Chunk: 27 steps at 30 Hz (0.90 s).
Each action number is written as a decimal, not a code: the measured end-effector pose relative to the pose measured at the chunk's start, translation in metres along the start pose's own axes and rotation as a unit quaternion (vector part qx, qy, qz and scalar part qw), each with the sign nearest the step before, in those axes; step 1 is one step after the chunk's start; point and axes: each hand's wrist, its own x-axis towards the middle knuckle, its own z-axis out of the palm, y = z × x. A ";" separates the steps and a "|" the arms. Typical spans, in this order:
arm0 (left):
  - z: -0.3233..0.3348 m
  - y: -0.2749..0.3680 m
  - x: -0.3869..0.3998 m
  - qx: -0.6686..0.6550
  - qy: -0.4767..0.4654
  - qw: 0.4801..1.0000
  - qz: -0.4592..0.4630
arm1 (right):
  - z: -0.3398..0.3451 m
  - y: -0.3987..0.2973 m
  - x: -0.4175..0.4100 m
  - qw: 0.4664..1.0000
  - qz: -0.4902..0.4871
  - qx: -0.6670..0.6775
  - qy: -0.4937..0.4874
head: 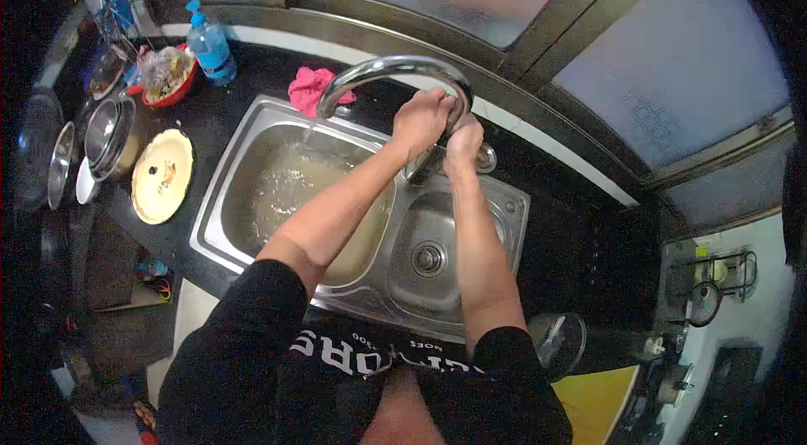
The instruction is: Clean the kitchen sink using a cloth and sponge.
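A chrome gooseneck faucet (394, 65) arches over the double stainless steel sink (394, 183). My left hand (423, 120) is closed about the lower part of its neck, on the left side. Just beside it, my right hand (465, 141) grips the same neck from the right. The spout end points into the larger left basin, where a thin stream appears to fall. Cloudy water (284, 193) with ripples and bubbles lies in that basin. In the smaller right basin, a round drain strainer (429, 259) shows, and my right forearm covers part of it.
A pink cloth (310, 89) lies behind the sink. Further left stand a blue pump bottle (213, 51), a red colander (169, 89) holding a plastic bag, an enamel plate (162, 175) and metal bowls (107, 130). A clear lid (561, 344) sits at the right, near a yellow board (596, 404).
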 end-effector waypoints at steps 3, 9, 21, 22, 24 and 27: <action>0.005 0.002 -0.033 -0.057 0.086 0.994 -0.035 | 0.000 0.003 0.000 0.999 -0.024 -0.024 -0.003; 0.005 0.013 -0.058 -0.014 0.103 0.994 -0.011 | 0.001 0.011 0.007 1.000 0.003 -0.002 -0.015; -0.002 0.026 -0.072 0.033 0.048 0.998 -0.023 | -0.007 0.009 0.014 0.986 -0.068 -0.155 -0.008; -0.002 0.023 -0.073 0.015 0.063 0.998 -0.011 | -0.005 0.009 0.005 0.999 0.012 -0.025 -0.036; -0.005 0.024 -0.079 -0.032 0.073 0.997 -0.016 | -0.015 0.009 -0.016 0.998 -0.049 -0.049 -0.001; 0.010 0.021 -0.096 -0.063 0.077 0.995 -0.023 | -0.026 0.009 -0.071 0.994 -0.086 -0.060 0.031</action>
